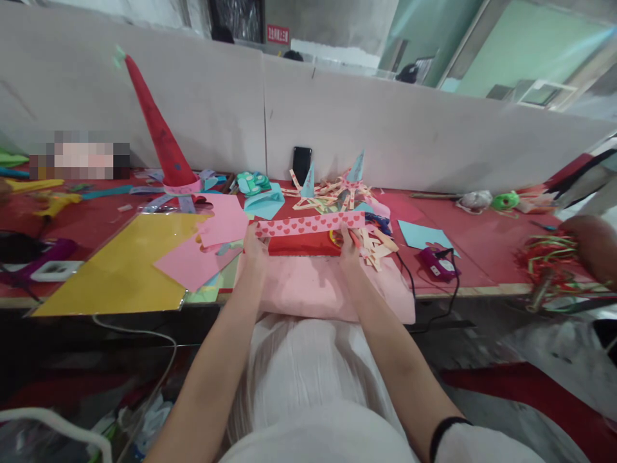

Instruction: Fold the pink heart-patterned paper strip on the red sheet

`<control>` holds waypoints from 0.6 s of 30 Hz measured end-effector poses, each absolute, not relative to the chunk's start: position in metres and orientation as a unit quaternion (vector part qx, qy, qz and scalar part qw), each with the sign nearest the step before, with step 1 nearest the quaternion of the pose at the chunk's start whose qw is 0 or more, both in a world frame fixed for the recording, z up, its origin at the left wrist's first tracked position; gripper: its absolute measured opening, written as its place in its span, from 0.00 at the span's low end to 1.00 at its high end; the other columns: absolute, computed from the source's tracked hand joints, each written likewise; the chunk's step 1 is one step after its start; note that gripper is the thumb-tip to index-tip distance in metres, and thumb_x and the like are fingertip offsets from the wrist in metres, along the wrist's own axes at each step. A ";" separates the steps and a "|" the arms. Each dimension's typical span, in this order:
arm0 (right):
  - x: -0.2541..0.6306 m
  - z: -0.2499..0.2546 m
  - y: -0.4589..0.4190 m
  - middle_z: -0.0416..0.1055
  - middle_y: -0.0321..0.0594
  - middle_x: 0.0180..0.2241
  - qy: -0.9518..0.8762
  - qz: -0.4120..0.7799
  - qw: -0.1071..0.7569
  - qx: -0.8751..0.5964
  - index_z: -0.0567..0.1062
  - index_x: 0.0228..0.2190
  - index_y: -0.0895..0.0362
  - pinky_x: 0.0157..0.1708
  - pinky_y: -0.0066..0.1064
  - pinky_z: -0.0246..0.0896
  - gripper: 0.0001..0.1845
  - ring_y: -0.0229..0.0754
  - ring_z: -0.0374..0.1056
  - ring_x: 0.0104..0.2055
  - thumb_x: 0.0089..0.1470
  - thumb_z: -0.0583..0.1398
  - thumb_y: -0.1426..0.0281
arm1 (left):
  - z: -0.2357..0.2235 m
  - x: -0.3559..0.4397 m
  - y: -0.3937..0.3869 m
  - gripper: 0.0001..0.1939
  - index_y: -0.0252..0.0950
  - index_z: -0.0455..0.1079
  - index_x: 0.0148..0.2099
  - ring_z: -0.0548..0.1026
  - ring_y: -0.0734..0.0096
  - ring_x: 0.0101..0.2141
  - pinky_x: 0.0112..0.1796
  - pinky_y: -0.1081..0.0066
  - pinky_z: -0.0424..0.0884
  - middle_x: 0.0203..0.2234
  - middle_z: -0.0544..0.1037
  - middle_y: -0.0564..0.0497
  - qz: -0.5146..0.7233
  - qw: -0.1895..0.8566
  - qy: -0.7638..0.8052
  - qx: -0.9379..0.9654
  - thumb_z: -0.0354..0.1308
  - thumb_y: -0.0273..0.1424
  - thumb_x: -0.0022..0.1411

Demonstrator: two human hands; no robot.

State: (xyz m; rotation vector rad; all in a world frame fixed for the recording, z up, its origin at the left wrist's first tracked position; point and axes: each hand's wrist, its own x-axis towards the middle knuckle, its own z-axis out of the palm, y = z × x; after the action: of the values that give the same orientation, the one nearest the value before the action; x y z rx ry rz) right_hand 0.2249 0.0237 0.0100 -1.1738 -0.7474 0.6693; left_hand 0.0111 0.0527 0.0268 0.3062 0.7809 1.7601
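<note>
A pink strip printed with red hearts (308,224) is stretched level between my two hands, above the table edge. My left hand (255,244) grips its left end. Near its right end, my right hand (349,245) is closed on the strip, and scissors with a yellow ring handle (335,238) show beside these fingers; whether they are held too is unclear. Below the strip lies a red piece (301,245) on a folded pink cloth (313,283). Small light-blue cones (355,168) with pale strips stand just behind.
A tall red cone (159,125) stands at the back left. Yellow sheet (130,260) and pink papers (224,222) lie left. To the right are blue paper (424,236) and a purple device with a cable (438,263). Another person's hand (590,247) is at far right near tinsel.
</note>
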 end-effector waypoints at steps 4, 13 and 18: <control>0.224 0.009 0.026 0.71 0.35 0.24 -0.334 0.316 0.729 -0.507 0.69 0.28 0.55 0.27 0.32 0.68 0.23 0.39 0.70 0.27 0.40 0.61 0.48 | 0.027 0.010 0.050 0.07 0.39 0.65 0.27 0.72 0.81 0.23 0.32 0.79 0.68 0.19 0.70 0.60 0.748 0.556 0.339 0.129 0.61 0.33 0.52; 0.227 0.006 0.031 0.71 0.33 0.27 -0.298 0.373 0.762 -0.437 0.68 0.30 0.54 0.29 0.28 0.72 0.21 0.37 0.73 0.31 0.38 0.65 0.55 | 0.031 0.027 0.045 0.07 0.38 0.69 0.31 0.77 0.73 0.36 0.45 0.69 0.72 0.27 0.76 0.54 0.690 0.632 0.298 0.190 0.64 0.31 0.52; 0.224 0.007 0.030 0.72 0.37 0.28 -0.326 0.374 0.744 -0.447 0.69 0.29 0.54 0.29 0.33 0.72 0.19 0.42 0.73 0.31 0.37 0.65 0.56 | 0.026 0.030 0.045 0.08 0.37 0.67 0.27 0.77 0.74 0.30 0.44 0.67 0.73 0.21 0.74 0.56 0.687 0.622 0.332 0.175 0.66 0.27 0.50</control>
State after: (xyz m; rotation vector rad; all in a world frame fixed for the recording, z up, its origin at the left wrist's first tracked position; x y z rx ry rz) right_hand 0.2241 0.0304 0.0066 -0.9799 -0.7150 0.8202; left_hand 0.0295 0.0453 0.0260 0.4011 0.7627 1.5785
